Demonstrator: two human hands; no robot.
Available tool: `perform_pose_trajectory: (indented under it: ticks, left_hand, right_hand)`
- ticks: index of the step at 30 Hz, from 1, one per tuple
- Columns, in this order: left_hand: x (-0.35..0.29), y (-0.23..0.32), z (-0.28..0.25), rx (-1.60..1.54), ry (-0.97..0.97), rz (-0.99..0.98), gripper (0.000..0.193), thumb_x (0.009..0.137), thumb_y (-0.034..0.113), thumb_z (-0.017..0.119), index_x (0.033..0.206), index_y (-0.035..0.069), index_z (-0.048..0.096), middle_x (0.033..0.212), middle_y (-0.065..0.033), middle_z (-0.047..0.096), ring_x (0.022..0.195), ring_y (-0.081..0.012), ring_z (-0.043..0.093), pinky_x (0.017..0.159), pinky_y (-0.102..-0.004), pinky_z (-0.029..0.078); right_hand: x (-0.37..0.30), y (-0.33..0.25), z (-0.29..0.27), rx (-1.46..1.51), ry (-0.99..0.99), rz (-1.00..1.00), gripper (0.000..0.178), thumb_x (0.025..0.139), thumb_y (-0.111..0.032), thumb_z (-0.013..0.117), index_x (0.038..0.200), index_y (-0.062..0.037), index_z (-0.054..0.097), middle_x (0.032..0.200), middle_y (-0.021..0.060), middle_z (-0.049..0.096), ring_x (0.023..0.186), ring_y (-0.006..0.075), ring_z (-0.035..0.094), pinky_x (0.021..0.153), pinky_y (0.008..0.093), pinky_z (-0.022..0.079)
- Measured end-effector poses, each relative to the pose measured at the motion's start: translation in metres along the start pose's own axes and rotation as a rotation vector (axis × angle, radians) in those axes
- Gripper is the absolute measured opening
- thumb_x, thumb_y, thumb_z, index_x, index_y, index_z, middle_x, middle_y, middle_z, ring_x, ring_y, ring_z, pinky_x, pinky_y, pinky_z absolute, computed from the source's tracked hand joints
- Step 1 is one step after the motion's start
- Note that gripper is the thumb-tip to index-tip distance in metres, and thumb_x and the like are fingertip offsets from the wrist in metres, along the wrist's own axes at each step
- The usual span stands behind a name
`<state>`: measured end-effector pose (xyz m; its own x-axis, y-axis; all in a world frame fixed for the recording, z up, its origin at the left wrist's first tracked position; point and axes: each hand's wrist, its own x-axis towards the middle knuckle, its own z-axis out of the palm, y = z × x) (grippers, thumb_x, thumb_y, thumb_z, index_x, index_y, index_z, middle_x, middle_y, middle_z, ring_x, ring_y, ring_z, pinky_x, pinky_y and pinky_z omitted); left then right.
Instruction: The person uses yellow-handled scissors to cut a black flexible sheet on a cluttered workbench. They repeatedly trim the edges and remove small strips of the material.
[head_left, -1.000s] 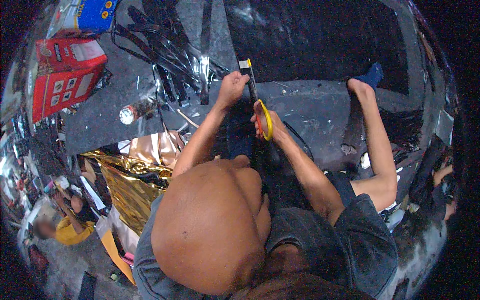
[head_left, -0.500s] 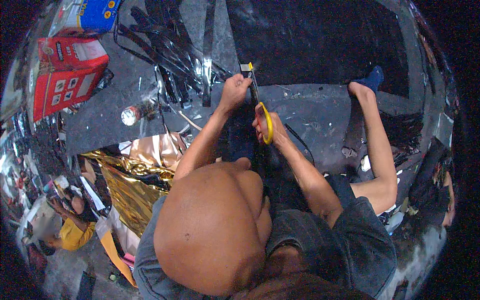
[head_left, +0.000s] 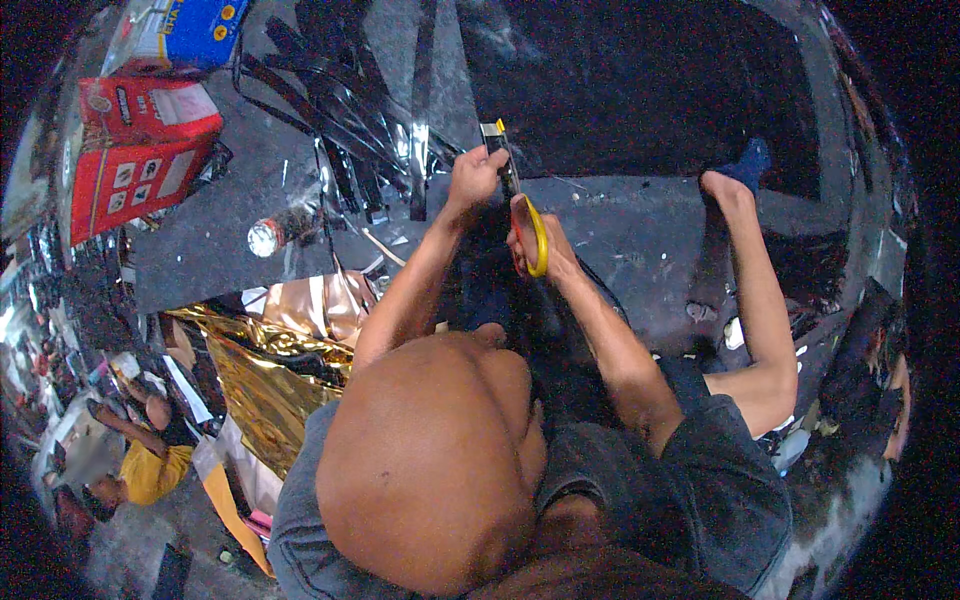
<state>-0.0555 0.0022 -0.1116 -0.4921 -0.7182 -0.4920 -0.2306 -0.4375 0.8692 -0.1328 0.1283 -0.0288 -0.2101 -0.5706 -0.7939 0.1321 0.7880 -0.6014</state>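
Note:
In front of me, my left hand (head_left: 475,182) is closed, thumb on top, on a narrow black strip. A small silver and yellow piece (head_left: 494,128) sticks out just beyond its fingertips; I cannot make out its kind. My right hand (head_left: 553,248) is wrapped round the handles of a pair of scissors (head_left: 537,240), yellow outside and red inside. Their blades point away from me along the strip, close beside my left fingers. How far the blades are apart is too small to tell.
Shiny black strips (head_left: 345,110) lie beyond my left hand, a large black sheet (head_left: 640,85) ahead. To the left stand a red box (head_left: 140,160) and a blue box (head_left: 205,35), near a roll (head_left: 280,230) and gold foil (head_left: 260,390). A person in yellow (head_left: 155,470) sits lower left.
My right hand and the scissors have moved slightly away from me, nearer to my left hand. The left hand keeps its hold, almost in place.

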Motion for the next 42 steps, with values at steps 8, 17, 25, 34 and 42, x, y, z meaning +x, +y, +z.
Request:
perform_pose_trajectory:
  ticks: [8, 17, 25, 34, 42]
  left_hand:
    - [-0.021, 0.037, -0.003, -0.169, -0.151, -0.029, 0.020, 0.088, 0.018, 0.054, 0.075, 0.003, 0.058, 0.063, 0.0021, 0.055, 0.056, -0.0061, 0.048, 0.051, -0.0230, 0.038]
    - [-0.042, 0.073, -0.009, -0.090, -0.130, 0.062, 0.021, 0.089, 0.021, 0.052, 0.079, 0.003, 0.055, 0.069, 0.0070, 0.049, 0.063, -0.0043, 0.043, 0.054, -0.0221, 0.036]
    - [-0.076, 0.088, -0.019, -0.037, -0.029, 0.060, 0.024, 0.088, 0.022, 0.055, 0.075, 0.003, 0.049, 0.067, 0.0055, 0.042, 0.065, -0.0056, 0.037, 0.055, -0.0246, 0.033]
    - [-0.086, 0.049, -0.073, 0.825, 0.403, -0.056, 0.053, 0.072, 0.021, 0.072, 0.111, 0.000, 0.043, 0.085, -0.0140, 0.050, 0.081, -0.0286, 0.053, 0.072, -0.0381, 0.044]
    - [-0.008, 0.026, -0.008, 0.336, 0.154, 0.185, 0.052, 0.069, 0.011, 0.064, 0.115, -0.004, 0.047, 0.105, -0.0195, 0.057, 0.093, -0.0263, 0.060, 0.081, -0.0339, 0.048]
  right_hand:
    - [0.051, -0.032, -0.007, -0.031, 0.047, -0.075, 0.079, 0.080, -0.074, 0.031, 0.068, -0.0004, 0.058, 0.053, 0.0093, 0.052, 0.047, 0.0179, 0.054, 0.044, 0.0325, 0.042]
    - [0.137, -0.142, -0.029, -0.291, 0.209, -0.388, 0.087, 0.080, -0.074, 0.024, 0.082, 0.0048, 0.060, 0.069, 0.0213, 0.058, 0.071, 0.0331, 0.059, 0.065, 0.0449, 0.043]
    - [0.222, -0.250, -0.040, -0.143, 0.225, -0.291, 0.068, 0.086, -0.061, 0.036, 0.077, 0.0027, 0.059, 0.060, 0.0166, 0.057, 0.051, 0.0285, 0.057, 0.048, 0.0421, 0.045]
    - [0.238, -0.253, -0.087, 0.121, -0.054, -0.388, 0.075, 0.069, -0.081, 0.040, 0.059, -0.0069, 0.044, 0.048, 0.0037, 0.042, 0.038, 0.0163, 0.047, 0.037, 0.0324, 0.042]
    - [0.082, -0.082, -0.082, 0.211, -0.055, -0.174, 0.077, 0.079, -0.076, 0.024, 0.067, -0.0040, 0.048, 0.047, 0.0038, 0.043, 0.037, 0.0165, 0.048, 0.037, 0.0296, 0.042]
